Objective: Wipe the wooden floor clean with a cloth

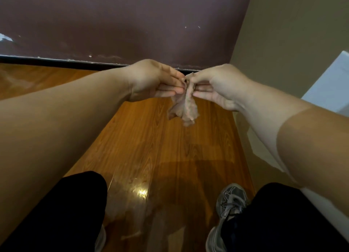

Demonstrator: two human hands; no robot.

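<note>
A small, crumpled beige cloth (185, 106) hangs in the air above the wooden floor (151, 148). My left hand (154, 80) and my right hand (217, 85) meet at its top edge, and each pinches the cloth between fingertips and thumb. The rest of the cloth dangles loose below the fingers, well clear of the boards. The floor is glossy orange-brown laminate, with a bright glare spot near my feet.
A dark maroon wall (122, 25) with a black skirting (56, 60) closes the floor ahead. A beige wall (292, 34) and a white edge (330, 82) stand on the right. My black-trousered knees and a grey sneaker (230, 200) are at the bottom.
</note>
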